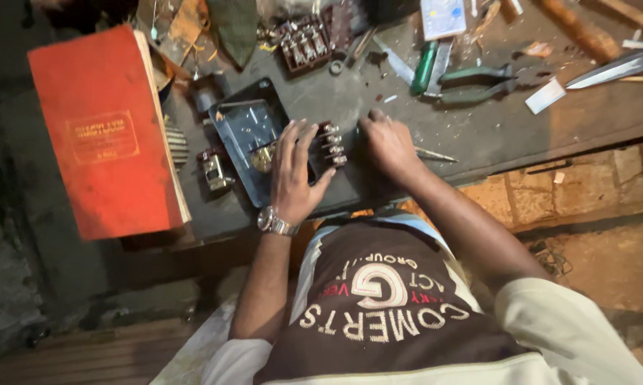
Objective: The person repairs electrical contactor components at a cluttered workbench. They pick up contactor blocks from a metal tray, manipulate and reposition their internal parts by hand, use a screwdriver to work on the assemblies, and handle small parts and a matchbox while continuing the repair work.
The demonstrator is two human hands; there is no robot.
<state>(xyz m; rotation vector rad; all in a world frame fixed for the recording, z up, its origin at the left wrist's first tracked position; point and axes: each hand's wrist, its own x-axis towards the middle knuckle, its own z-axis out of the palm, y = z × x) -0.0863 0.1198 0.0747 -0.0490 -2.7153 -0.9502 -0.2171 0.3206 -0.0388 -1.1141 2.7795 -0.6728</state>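
dim workshop bench (492, 135), dark and littered with tools, fills the view. using the open black metal tray (239, 132) as landmark: the left hand (293, 171) lies over the tray's right edge, fingers spread and curved down, thumb hooked toward a small terminal block (332, 146) just right of the tray. the right hand (389, 146) presses on the block's far side, fingers curled; whether they pinch anything i cannot tell. judging by loose parts about, the work looks midway: block out of the tray, a similar part (214, 170) left of it, green pliers (478, 82) well right.
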